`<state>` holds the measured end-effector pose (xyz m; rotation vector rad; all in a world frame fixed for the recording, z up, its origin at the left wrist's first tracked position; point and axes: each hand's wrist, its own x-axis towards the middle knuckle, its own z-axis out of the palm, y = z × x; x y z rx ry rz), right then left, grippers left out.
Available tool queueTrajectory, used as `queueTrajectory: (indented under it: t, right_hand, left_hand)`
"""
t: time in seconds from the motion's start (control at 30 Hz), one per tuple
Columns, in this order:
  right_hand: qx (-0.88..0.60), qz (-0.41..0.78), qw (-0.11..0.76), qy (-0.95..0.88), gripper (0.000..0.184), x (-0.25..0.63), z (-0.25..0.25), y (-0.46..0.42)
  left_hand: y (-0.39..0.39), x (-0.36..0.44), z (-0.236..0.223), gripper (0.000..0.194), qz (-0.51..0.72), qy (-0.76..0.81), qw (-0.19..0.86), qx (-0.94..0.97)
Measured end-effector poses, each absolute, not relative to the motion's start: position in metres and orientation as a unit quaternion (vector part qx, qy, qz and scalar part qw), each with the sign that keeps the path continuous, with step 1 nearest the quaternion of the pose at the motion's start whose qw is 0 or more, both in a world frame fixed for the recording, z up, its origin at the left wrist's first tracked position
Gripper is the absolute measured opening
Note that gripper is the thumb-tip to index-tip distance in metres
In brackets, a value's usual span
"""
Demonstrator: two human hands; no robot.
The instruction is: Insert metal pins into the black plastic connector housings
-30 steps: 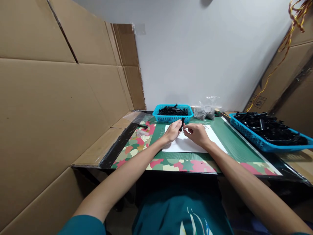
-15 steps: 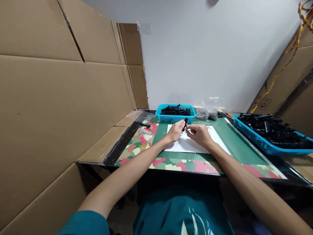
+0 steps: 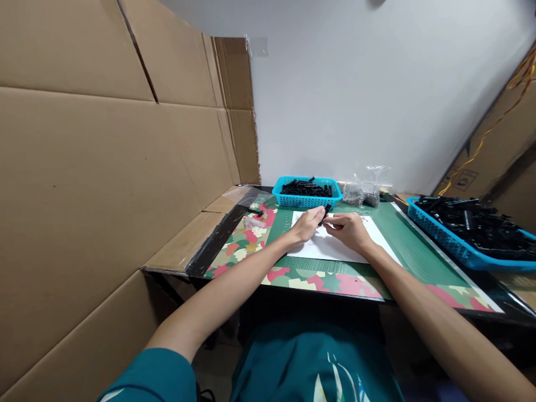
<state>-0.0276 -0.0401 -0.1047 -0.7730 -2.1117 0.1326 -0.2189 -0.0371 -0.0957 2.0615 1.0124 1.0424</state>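
Note:
Over a sheet of white paper (image 3: 330, 250), my left hand (image 3: 307, 225) is closed around a small black plastic piece (image 3: 327, 209), whose top end sticks up past the fingers. My right hand (image 3: 349, 230) meets it from the right, thumb and fingertips pinched together against the piece. Whatever those fingertips hold is too small to make out. Tiny bits lie scattered on the paper behind the hands, partly hidden by them.
A blue basket (image 3: 307, 201) of black parts stands behind the hands, and a larger blue basket (image 3: 469, 254) of them at the right. Clear bags (image 3: 360, 194) of small parts lean near the wall. A loose black part (image 3: 255, 211) lies left. Cardboard (image 3: 104, 167) walls the left side.
The black piece has tilted to the right in my left hand, and my right fingertips have closed in against it. The whole view has shifted slightly.

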Motion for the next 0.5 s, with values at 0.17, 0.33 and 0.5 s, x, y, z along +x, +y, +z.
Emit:
queueTrajectory:
  t: [0.17,0.33,0.5]
  right_hand:
    - [-0.312,0.06,0.421,-0.849,0.028,-0.027,-0.103,-0.042]
    - [-0.328,0.077,0.428,-0.839,0.025,-0.027,-0.102,-0.041]
    - [-0.34,0.081,0.442,-0.826,0.024,-0.027,-0.103,-0.04]
  left_hand:
    - [-0.034,-0.219,-0.097,0.051,0.407,0.371,0.34,0.762]
    - [-0.024,-0.217,-0.101,0.056,0.438,0.356,0.441,0.698]
    - [-0.027,-0.221,-0.096,0.058,0.397,0.374,0.549,0.633]
